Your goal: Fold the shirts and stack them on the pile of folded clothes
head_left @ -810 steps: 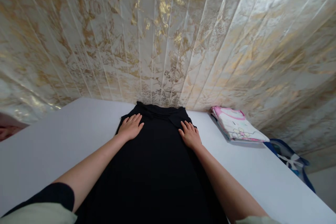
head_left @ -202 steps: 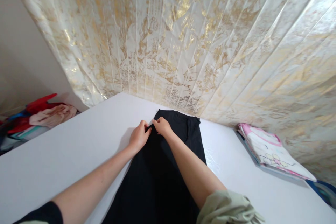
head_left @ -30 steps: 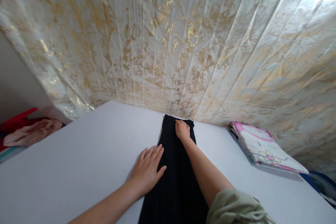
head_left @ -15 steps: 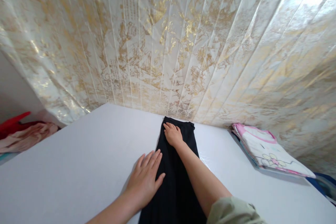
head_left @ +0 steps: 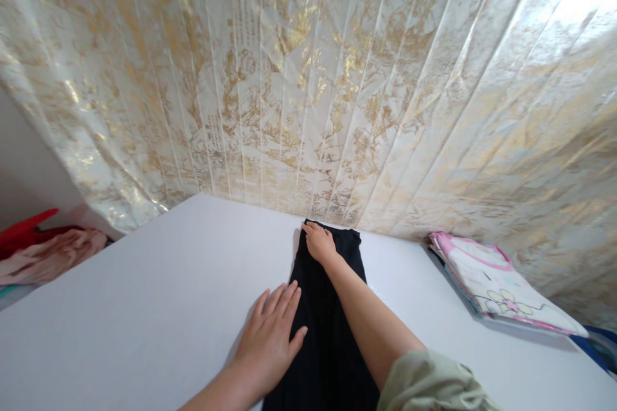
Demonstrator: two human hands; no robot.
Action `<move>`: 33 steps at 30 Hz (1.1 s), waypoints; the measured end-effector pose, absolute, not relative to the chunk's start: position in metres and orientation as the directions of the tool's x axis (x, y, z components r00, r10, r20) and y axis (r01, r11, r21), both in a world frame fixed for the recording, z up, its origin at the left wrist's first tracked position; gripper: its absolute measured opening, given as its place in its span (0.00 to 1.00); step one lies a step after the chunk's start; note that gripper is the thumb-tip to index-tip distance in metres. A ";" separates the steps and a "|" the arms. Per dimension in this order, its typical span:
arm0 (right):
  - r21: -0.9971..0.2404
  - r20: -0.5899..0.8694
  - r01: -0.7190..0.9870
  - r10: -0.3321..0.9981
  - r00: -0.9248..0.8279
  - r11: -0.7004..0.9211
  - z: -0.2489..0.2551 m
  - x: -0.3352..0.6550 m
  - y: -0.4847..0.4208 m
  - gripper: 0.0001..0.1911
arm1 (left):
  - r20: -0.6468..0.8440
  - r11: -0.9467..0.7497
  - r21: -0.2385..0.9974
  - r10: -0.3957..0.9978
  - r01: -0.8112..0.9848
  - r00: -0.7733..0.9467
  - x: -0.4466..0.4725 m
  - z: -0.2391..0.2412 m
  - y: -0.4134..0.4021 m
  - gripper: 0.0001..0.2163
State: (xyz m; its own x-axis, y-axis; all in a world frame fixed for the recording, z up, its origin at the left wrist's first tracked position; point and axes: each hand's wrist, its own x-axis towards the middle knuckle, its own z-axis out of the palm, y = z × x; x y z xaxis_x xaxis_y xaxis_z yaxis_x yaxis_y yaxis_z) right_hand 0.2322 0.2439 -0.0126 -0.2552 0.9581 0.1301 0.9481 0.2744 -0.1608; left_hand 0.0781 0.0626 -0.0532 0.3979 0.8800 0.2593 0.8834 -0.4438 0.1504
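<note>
A long black garment with a waistband (head_left: 344, 244), by its look trousers folded lengthwise, lies on a white table (head_left: 159, 308). Its waistband end is at the far edge and the near end runs out of view below. My right hand (head_left: 320, 243) rests on the waistband end, fingers together and reaching to its far left corner; the fingertips bend slightly at the edge. My left hand (head_left: 270, 337) lies flat, fingers stretched, along the garment's left edge, partly on the table and with the thumb on the black cloth.
At the right of the table is a stack of folded clothes (head_left: 511, 289), a white shirt with pink trim and a flower on top. Dark blue cloth (head_left: 595, 347) lies beyond it. Pink and red clothes (head_left: 53, 250) are at the left. A gold-patterned curtain (head_left: 289, 77) hangs behind the table.
My right hand's fingers have shifted slightly toward the far left corner of the waistband. My left hand stays at the garment's left edge. The whole view has shifted a little.
</note>
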 end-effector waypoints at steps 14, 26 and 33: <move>0.016 0.217 0.954 0.930 -0.296 0.300 -0.009 0.218 0.249 0.14 | 0.268 -0.442 0.148 0.879 0.885 0.394 0.078 -0.055 0.062 0.27; -0.097 0.273 0.980 0.951 -0.143 0.175 -0.019 0.264 0.242 0.23 | 0.281 -0.448 0.160 0.875 0.880 0.394 0.077 -0.056 0.062 0.27; -0.263 0.286 0.964 0.951 0.119 -0.042 -0.008 0.309 0.227 0.19 | 0.309 -0.458 0.174 0.866 0.872 0.393 0.077 -0.053 0.063 0.27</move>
